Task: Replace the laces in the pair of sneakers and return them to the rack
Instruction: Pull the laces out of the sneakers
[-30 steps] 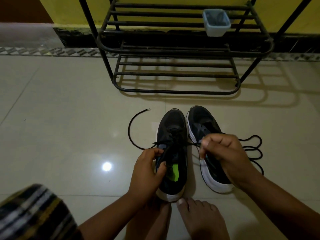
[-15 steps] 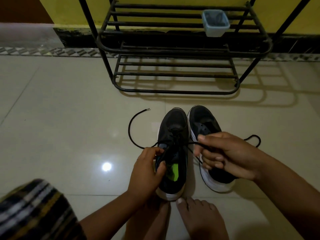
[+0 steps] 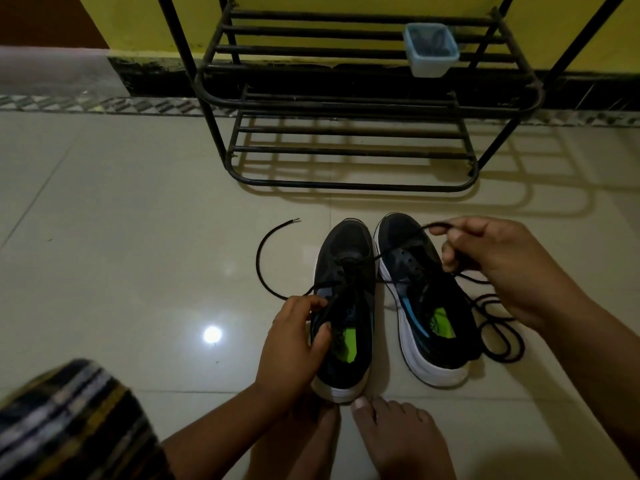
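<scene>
Two black sneakers with white soles stand side by side on the floor, toes toward the rack. My left hand [image 3: 294, 344] grips the collar of the left sneaker [image 3: 348, 271] near its eyelets. A black lace [image 3: 263, 271] threaded through this shoe curves out to the left on the tiles. My right hand [image 3: 491, 268] pinches the lace's other end, lifted above the right sneaker [image 3: 415, 299], which shows bare eyelets. A second black lace [image 3: 502, 337] lies coiled on the floor at that shoe's right side.
A black metal shoe rack [image 3: 349, 140] stands against the yellow wall straight ahead. A small pale blue tub [image 3: 431, 50] sits on its upper shelf. My bare feet [image 3: 388, 434] touch the heel of the left sneaker. A striped cloth [image 3: 69, 424] shows at bottom left.
My right hand has moved up and to the right, drawing the lace end through the left sneaker and uncovering the right sneaker. My left hand has kept its grip.
</scene>
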